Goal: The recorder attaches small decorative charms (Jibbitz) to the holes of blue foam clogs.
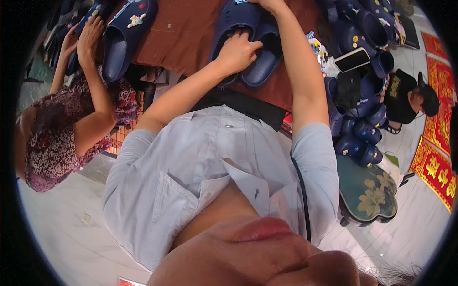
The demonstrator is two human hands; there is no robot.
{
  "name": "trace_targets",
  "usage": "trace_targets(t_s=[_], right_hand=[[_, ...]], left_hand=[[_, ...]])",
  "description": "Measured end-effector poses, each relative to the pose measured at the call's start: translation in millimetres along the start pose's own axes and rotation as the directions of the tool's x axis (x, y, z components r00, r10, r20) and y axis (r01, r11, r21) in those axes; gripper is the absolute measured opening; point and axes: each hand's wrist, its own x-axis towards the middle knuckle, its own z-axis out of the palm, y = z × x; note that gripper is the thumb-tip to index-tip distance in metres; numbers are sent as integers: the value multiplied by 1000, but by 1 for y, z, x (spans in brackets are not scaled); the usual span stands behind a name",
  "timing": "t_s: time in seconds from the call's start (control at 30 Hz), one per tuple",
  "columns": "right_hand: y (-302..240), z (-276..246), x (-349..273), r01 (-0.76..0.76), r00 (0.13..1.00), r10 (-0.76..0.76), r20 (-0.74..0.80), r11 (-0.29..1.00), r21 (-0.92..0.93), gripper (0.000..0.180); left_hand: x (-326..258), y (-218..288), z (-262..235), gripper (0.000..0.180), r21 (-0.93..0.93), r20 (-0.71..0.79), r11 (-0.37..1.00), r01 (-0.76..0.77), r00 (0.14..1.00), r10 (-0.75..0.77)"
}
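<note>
Your face (267,257) sits nearest, light blue shirt (229,143) just beyond, and now we're onto the brown-covered tabletop (181,33)! Two navy clogs lie there side by side, heels toward you: right clog (260,74), left clog (238,16). Your left hand (237,53) goes in, fingers dipped into the left clog's opening, tips hidden; can't tell if they grip. Over right, a phone (352,59) lies among piled clogs (350,31). Farther left, a co-worker's hand (89,38) works beside a decorated clog (114,62). At the far edge, your right hand (265,4) is cropped, its fingers' hold unreadable.
</note>
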Motion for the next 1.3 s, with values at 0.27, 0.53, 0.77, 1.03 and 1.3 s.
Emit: trace_targets(t_s=[0.27,0.53,0.77,1.03,1.3], right_hand=[[26,-57,-107,78,852,-74,-519,997,-14,26],[146,-94,-231,-412,763,129,-633,852,-323,26],[145,-77,-256,-355,709,138,-692,917,-180,23],[105,-46,-257,-375,797,82,-598,843,-385,23],[80,-44,-250,-253,684,263,-681,960,118,22]], left_hand=[[3,3,-2,36,-10,-12,1000,-5,1000,5],[0,-2,-1,34,37,-85,999,-31,996,34],[-1,0,-2,36,61,-51,998,-2,999,5],[-1,0,-2,35,64,-68,998,-22,997,26],[-2,-3,0,34,63,-75,998,-21,997,26]])
